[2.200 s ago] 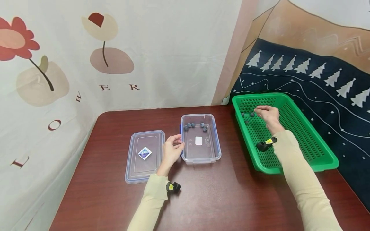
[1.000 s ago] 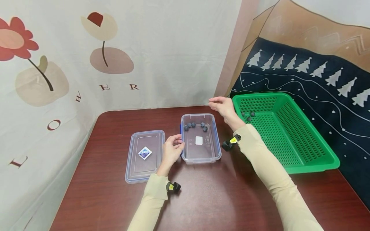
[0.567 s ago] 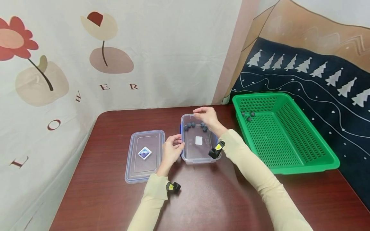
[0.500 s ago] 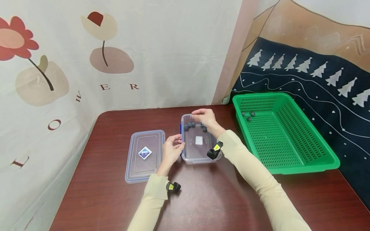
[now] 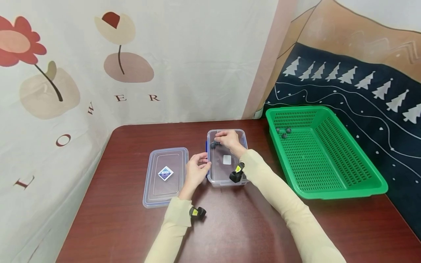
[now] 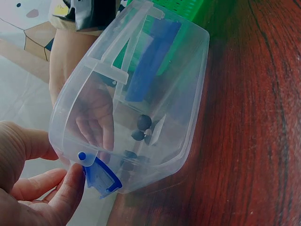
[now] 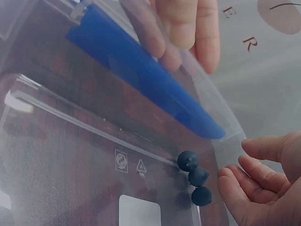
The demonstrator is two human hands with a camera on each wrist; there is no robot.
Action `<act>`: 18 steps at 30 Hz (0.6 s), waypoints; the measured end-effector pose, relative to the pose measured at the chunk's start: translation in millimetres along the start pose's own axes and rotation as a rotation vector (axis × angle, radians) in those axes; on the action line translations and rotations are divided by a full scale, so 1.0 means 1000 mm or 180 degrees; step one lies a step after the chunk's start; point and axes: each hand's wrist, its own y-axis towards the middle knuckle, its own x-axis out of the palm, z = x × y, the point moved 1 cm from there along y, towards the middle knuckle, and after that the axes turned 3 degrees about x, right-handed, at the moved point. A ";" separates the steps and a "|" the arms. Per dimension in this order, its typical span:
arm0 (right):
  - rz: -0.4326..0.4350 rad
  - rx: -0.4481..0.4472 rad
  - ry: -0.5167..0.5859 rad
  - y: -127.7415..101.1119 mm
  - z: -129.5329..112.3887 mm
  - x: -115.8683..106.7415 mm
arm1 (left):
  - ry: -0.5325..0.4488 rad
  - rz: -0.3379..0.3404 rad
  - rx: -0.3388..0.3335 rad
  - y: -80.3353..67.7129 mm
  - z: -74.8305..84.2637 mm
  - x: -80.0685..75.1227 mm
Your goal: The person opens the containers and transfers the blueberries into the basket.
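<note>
A clear plastic food container (image 5: 227, 181) stands on the table with several blueberries inside; the right wrist view shows three of these blueberries (image 7: 198, 177) in a row by a wall. My left hand (image 5: 196, 171) holds the container's left side, fingers bent at the rim and the blue clasp (image 6: 101, 178). My right hand (image 5: 229, 140) is down inside the far end, palm inward, over the berries. In the right wrist view its thumb (image 7: 263, 147) and fingers are slightly apart, with no berry visible between them. The right hand hides part of the berries from the head view.
Left of the container lies its clear lid (image 5: 166, 193) with a blue-edged rim. At the right stands a green plastic basket (image 5: 329, 160) with several blueberries (image 5: 284, 136) near its far left corner. Patterned cloth hangs behind the dark red wooden table (image 5: 108, 219).
My right hand has come from the green basket leftward over the container, then gone down into its far end. The left hand has stayed at the container's side.
</note>
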 end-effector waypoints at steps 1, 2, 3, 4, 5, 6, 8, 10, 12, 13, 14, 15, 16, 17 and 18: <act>-0.0001 -0.0007 -0.0058 0.001 0.000 0.000 | -0.0004 0.0000 0.0001 0.000 0.000 0.000; -0.0006 -0.0021 -0.0116 0.001 0.000 0.001 | -0.0006 -0.0001 0.0001 0.000 0.000 0.000; -0.0011 -0.0044 -0.0181 0.002 0.000 0.001 | -0.0013 -0.0001 0.0001 0.000 0.000 0.000; -0.0011 -0.0075 -0.0256 0.002 0.000 0.002 | -0.0019 -0.0004 0.0004 0.000 0.000 0.000; -0.0014 -0.0118 -0.0331 0.003 0.000 0.002 | -0.0022 -0.0006 0.0008 0.000 0.000 0.000; -0.0022 -0.0163 -0.0412 0.003 0.000 0.003 | -0.0025 -0.0007 0.0011 0.000 0.000 0.000; -0.0045 -0.0226 -0.0571 0.004 0.000 0.004 | -0.0029 -0.0005 0.0004 0.000 0.001 0.000; -0.0061 -0.0247 -0.0739 0.006 0.001 0.005 | -0.0032 0.0001 0.0006 0.000 0.001 0.000; -0.0071 -0.0244 -0.0879 0.008 0.001 0.006 | -0.0035 0.0006 0.0008 0.001 0.000 0.000; -0.0068 -0.0232 -0.0945 0.008 0.001 0.007 | -0.0041 0.0008 0.0007 0.001 0.000 0.000; -0.0071 -0.0238 -0.0976 0.009 0.001 0.007 | -0.0047 0.0009 0.0010 0.001 -0.001 0.000; -0.0069 -0.0239 -0.1002 0.009 0.001 0.007 | -0.0052 0.0007 0.0003 0.001 -0.002 0.000; -0.0067 -0.0245 -0.1012 0.010 0.000 0.007 | -0.0034 0.0017 0.0030 0.002 -0.007 0.001; -0.0069 -0.0243 -0.1018 0.010 0.000 0.008 | -0.0032 0.0018 0.0018 0.002 -0.008 0.001; -0.0074 -0.0225 -0.1018 0.010 0.000 0.008 | -0.0021 0.0030 0.0027 0.003 -0.013 0.002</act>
